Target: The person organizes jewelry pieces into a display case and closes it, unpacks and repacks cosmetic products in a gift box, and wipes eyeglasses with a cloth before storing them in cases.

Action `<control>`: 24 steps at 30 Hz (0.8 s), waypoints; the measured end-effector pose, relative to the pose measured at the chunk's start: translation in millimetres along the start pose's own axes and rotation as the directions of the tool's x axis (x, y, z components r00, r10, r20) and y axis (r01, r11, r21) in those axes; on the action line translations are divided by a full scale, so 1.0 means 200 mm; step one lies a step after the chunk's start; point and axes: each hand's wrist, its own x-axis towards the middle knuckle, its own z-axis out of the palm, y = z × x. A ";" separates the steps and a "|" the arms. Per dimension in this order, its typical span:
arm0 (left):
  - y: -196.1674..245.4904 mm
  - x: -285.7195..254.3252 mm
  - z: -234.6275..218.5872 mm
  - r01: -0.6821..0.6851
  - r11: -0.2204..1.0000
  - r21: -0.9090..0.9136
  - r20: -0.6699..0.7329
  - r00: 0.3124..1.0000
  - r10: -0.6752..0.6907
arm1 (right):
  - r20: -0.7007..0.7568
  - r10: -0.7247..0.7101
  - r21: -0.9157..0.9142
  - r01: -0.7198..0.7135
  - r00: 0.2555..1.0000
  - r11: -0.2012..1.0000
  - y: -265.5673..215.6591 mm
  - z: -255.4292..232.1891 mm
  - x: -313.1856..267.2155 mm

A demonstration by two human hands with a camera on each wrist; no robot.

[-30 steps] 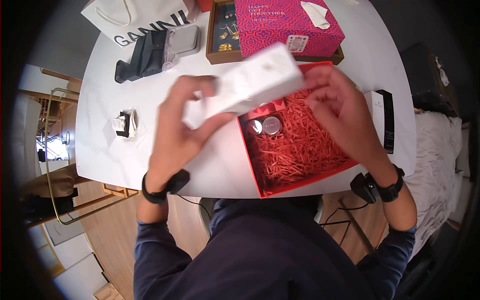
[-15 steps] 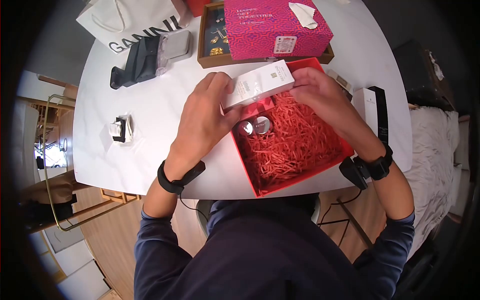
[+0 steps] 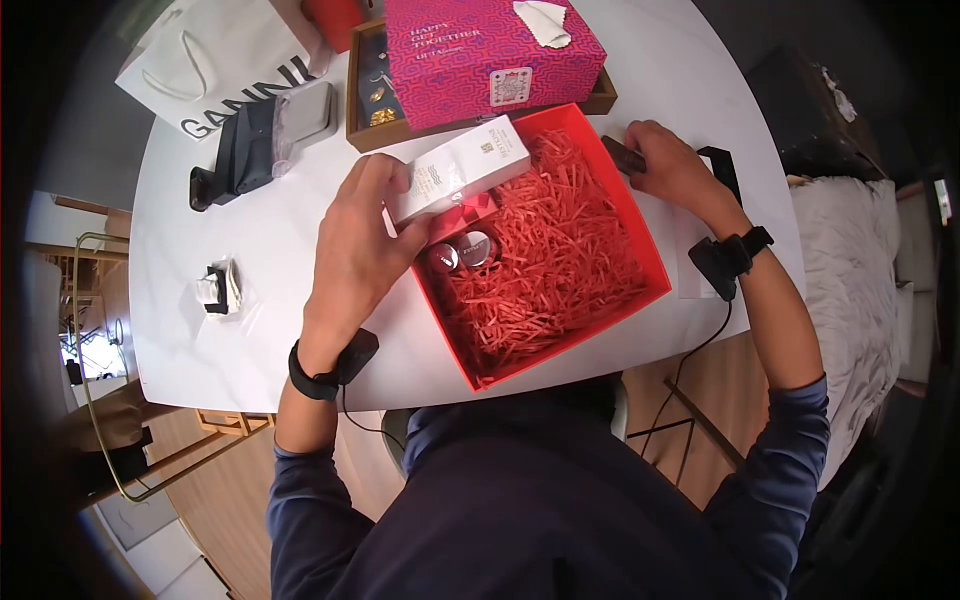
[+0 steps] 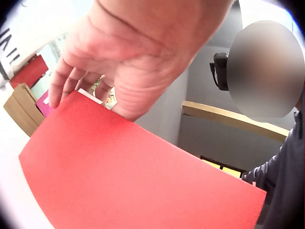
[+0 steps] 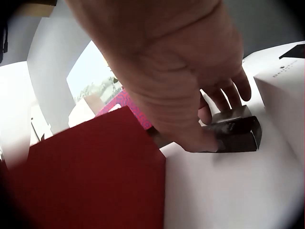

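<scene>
My left hand (image 3: 355, 240) grips the left end of a white carton (image 3: 465, 165) with fingers and thumb. The carton lies along the far left inside of an open red gift box (image 3: 640, 230), beside a small red patterned box (image 3: 462, 215). Two round silver-topped containers (image 3: 475, 248) sit near them on red shredded paper (image 3: 560, 240). Just outside the gift box's right wall, my right hand (image 3: 680, 170) pinches a small dark box (image 5: 238, 136) low over the white table. In the left wrist view, the red wall (image 4: 138, 167) hides most of the carton.
A pink patterned box (image 3: 450, 80) with a white cloth (image 3: 543, 22) stands on a wooden jewellery case (image 3: 365, 125) at the back. Farther left are a white paper bag (image 3: 220, 70) and a dark pouch (image 3: 245, 145). A white box (image 5: 283, 86) stands right of the dark box.
The white carton was lowered into the far left of the red box, with my left hand still on it. My right hand left the carton and moved right to the small dark box.
</scene>
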 end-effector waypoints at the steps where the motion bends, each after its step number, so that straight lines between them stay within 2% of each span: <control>1: 0.00 0.00 -0.01 0.041 0.999 -0.001 0.032 0.999 -0.041 | 0.073 0.080 -0.063 -0.076 0.994 0.995 -0.02 0.00 0.01; 5: 0.01 -0.01 0.00 0.041 0.999 -0.026 0.023 0.999 -0.040 | 0.035 0.072 -0.117 -0.068 0.997 0.991 -0.05 0.01 0.01; 7: 0.03 -0.02 0.00 -0.054 0.997 -0.055 -0.083 0.995 0.049 | 0.070 0.205 0.026 -0.207 0.976 0.978 -0.11 -0.06 0.01; 8: 0.02 -0.01 0.00 -0.052 0.997 -0.054 -0.084 0.995 0.048 | 0.070 0.203 0.026 -0.205 0.977 0.978 -0.12 -0.07 0.00; 10: 0.01 0.00 -0.01 -0.140 0.986 0.095 -0.070 0.987 0.147 | 0.036 0.212 -0.048 -0.210 0.977 0.976 -0.12 -0.07 -0.02; 11: 0.02 -0.01 -0.01 -0.140 0.986 0.096 -0.070 0.987 0.147 | 0.036 0.211 -0.048 -0.210 0.977 0.977 -0.12 -0.06 -0.02; 14: 0.05 -0.02 -0.04 -0.145 0.989 -0.001 -0.144 0.979 0.143 | 0.071 0.238 0.017 -0.240 0.969 0.971 -0.08 -0.01 -0.02; 16: 0.07 -0.04 -0.07 -0.049 0.939 -0.342 -0.090 0.996 0.020 | 0.054 0.185 -0.008 -0.185 0.981 0.983 -0.07 0.01 -0.04; 17: 0.09 -0.06 -0.08 -0.047 0.939 -0.340 -0.091 0.996 0.017 | 0.056 0.182 -0.007 -0.181 0.982 0.983 -0.06 0.01 -0.05; 18: 0.12 -0.08 -0.08 -0.006 0.837 -0.548 -0.113 0.991 -0.067 | -0.123 0.065 -0.011 -0.067 0.990 0.998 -0.07 -0.02 -0.06; 19: 0.14 -0.10 -0.09 0.025 0.686 -0.727 -0.113 0.981 -0.156 | -0.292 -0.054 -0.032 0.046 0.955 0.998 -0.10 -0.04 -0.06; 20: 0.15 -0.11 -0.11 0.021 0.675 -0.738 -0.132 0.976 -0.175 | -0.289 -0.058 -0.030 0.051 0.956 0.998 -0.12 -0.07 -0.07; 21: 0.14 -0.10 -0.10 0.025 0.677 -0.736 -0.133 0.975 -0.181 | -0.287 0.033 0.253 0.042 0.957 0.966 -0.27 -0.18 -0.08; 22: 0.11 -0.10 -0.09 -0.068 0.758 -0.649 -0.224 0.969 -0.105 | -0.257 0.123 0.518 0.030 0.959 0.855 -0.41 -0.25 -0.10; 23: 0.10 -0.10 -0.08 -0.159 0.823 -0.546 -0.304 0.953 -0.017 | -0.105 0.064 0.760 0.039 0.992 0.648 -0.53 -0.28 -0.12; 24: 0.12 -0.10 -0.07 -0.138 0.887 -0.441 -0.305 0.952 -0.004 | 0.021 -0.041 0.925 -0.004 0.999 0.380 -0.65 -0.29 -0.15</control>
